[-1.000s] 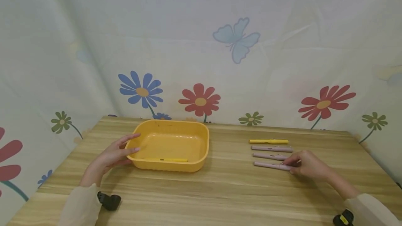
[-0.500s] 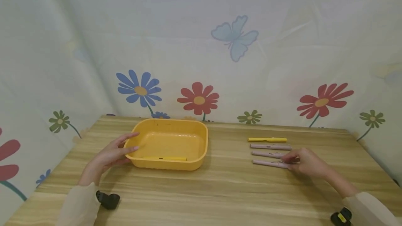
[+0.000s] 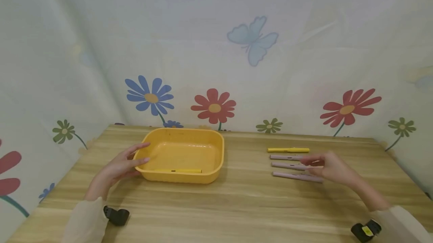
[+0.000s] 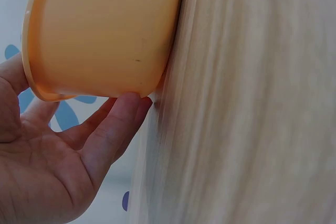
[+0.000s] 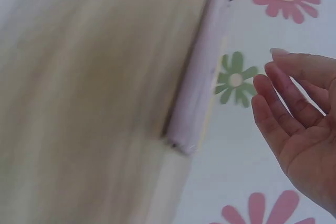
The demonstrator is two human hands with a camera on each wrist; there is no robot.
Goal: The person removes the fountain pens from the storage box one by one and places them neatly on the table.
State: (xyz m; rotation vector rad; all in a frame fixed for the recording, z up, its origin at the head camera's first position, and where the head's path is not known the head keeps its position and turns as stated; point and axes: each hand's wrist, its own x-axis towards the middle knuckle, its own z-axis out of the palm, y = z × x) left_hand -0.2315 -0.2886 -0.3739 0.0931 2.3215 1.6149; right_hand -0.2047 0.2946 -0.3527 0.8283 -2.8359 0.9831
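My left hand [image 3: 119, 165] grips the left side of a yellow plastic basin [image 3: 180, 177], with two digits over its rim. In the left wrist view, other fingers [image 4: 113, 129] press against the outer wall. A yellow pen [image 3: 187, 171] lies inside the basin along its front wall. To the right, my right hand [image 3: 333, 168] hovers over the right ends of a row of pens, holding nothing, its fingers loosely bent. The row has a yellow pen [image 3: 288, 150] at the back, then three pale pink pens, the nearest [image 3: 297, 177] fully in sight; my fingers hide the ends of the other two.
The wooden table [image 3: 216, 213] backs onto a hanging cloth [image 3: 203, 47] printed with flowers and a butterfly. A strip of table separates the basin from the pens. Black wrist cameras sit at both sleeves.
My right hand has let go of the nearest pink pen and lifted slightly away, toward the back. That pen now lies in line with the others. The left hand stays on the basin.
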